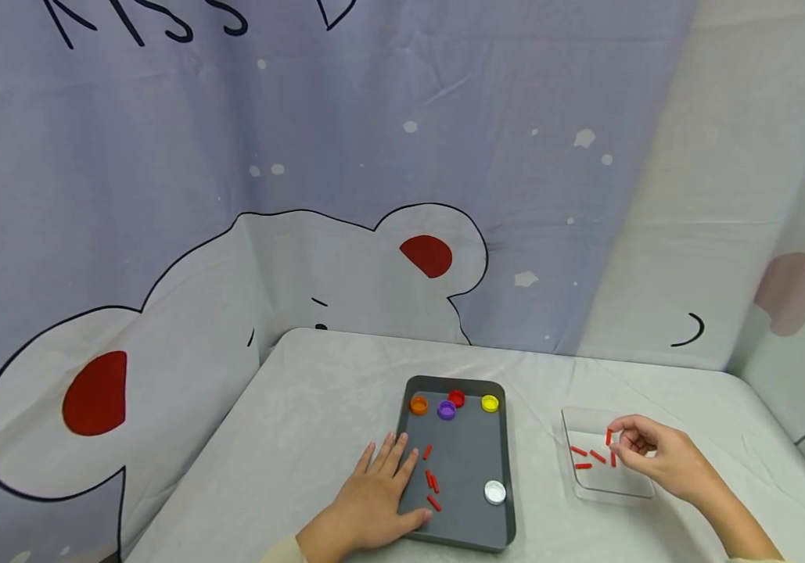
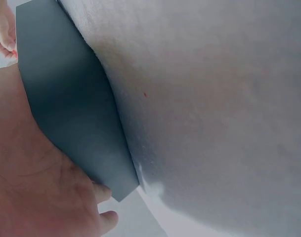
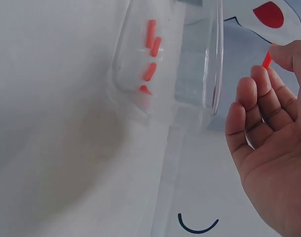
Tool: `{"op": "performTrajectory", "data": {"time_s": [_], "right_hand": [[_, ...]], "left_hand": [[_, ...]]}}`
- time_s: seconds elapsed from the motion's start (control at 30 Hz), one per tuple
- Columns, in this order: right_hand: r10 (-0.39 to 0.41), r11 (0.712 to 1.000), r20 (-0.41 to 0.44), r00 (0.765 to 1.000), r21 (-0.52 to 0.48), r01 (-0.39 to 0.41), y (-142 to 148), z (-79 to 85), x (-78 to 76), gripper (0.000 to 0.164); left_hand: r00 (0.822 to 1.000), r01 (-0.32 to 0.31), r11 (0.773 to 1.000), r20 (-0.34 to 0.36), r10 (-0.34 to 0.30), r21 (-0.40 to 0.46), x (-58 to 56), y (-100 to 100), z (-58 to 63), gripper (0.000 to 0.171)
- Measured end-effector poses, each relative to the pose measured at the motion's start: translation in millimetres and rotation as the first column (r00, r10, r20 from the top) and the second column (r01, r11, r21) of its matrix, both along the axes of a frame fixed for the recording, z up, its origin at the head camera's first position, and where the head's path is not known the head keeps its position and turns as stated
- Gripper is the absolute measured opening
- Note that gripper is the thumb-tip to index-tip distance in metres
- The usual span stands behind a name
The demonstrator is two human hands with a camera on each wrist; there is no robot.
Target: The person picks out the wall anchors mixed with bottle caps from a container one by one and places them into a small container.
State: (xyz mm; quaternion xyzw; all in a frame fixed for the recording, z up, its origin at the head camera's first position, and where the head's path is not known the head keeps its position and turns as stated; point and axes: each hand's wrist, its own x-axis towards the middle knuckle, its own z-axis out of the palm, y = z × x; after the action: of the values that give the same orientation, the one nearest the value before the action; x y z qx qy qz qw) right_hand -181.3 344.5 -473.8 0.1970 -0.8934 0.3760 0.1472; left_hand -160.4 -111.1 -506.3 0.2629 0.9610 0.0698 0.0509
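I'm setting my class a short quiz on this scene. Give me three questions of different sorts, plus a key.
1. True or false: the right hand rests on the gray tray.
2. Which colour is the round cap nearest the person in that tray?
3. Fill the gap: in the clear box lie ___ red sticks.

Key:
1. False; it pinches a red stick, while the left hand is at the tray.
2. White; the white cap.
3. Four.
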Motion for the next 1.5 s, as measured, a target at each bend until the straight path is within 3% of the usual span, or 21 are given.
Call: {"op": "performTrajectory", "data": {"time_s": [0.43,0.77,1.1,1.5], "right_hand": [[0.038,0.999,-0.025,0.999,-0.015,-0.038,-0.6,-5.2,-3.3,0.031],[0.127,0.991,0.020,0.992,-0.045,-0.126,-58.6,8.4,-11.8,0.027],[0.167,0.985,0.071,0.983,-0.050,-0.163,-113.7,2.7,-27.1,0.022],[0.235,0.972,0.180,0.955,-0.062,-0.227,-161.5,-3.2,-36.2,0.025]], "left_hand": [[1.000,-0.004,1.000,-0.001,0.004,0.007,-0.5,0.3,0.8,0.090],[1.000,-0.009,1.000,0.006,0.009,0.002,-0.2,-0.2,0.0,0.090],[1.000,-0.013,1.000,0.005,0.013,-0.004,0.4,0.0,-2.1,0.090],[1.000,-0.018,1.000,0.001,0.018,-0.015,0.3,1.1,-1.3,0.091]]}}
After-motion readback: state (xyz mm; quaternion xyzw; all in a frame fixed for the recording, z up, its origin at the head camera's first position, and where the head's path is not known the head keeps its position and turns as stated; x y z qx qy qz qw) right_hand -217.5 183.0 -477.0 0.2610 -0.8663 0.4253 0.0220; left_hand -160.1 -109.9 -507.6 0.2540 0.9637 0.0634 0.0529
